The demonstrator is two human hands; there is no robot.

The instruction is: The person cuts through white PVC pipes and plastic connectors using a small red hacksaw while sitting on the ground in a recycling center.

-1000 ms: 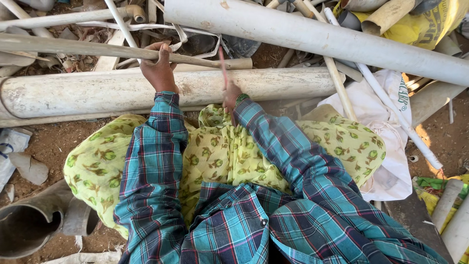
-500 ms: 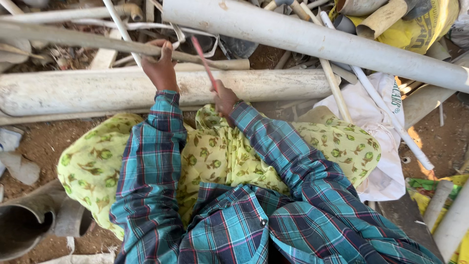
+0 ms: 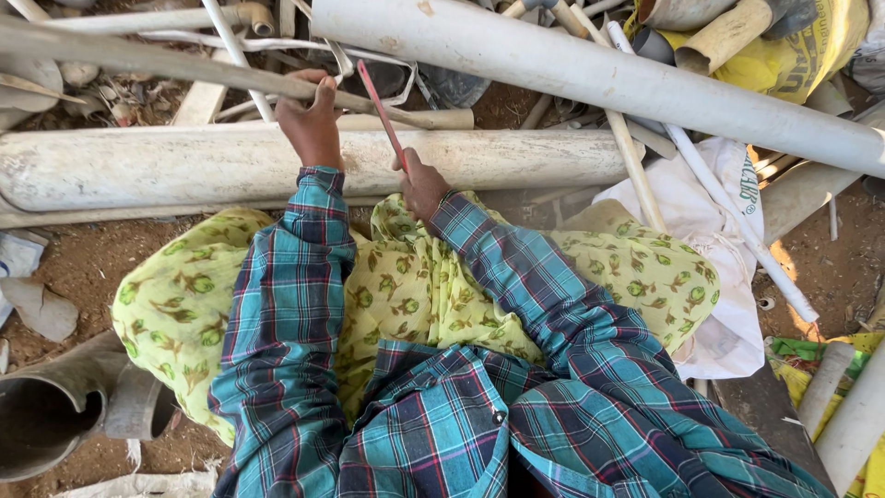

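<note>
My left hand grips a thin grey pipe that runs across the pile from the left. My right hand holds a thin red saw blade, which points up and to the left and meets the thin pipe just right of my left hand. Below both hands lies a thick dirty white pipe, resting across the ground. Both arms wear a blue-green plaid shirt, and yellow-green patterned cloth covers my knees.
A large white pipe slants across the top right. Thinner pipes, a white sack and a yellow sack lie to the right. A grey pipe fitting sits at lower left on bare soil.
The red blade has tilted from nearly upright to leaning up-left, and my right hand has shifted slightly toward the thin pipe. My left hand keeps its hold.
</note>
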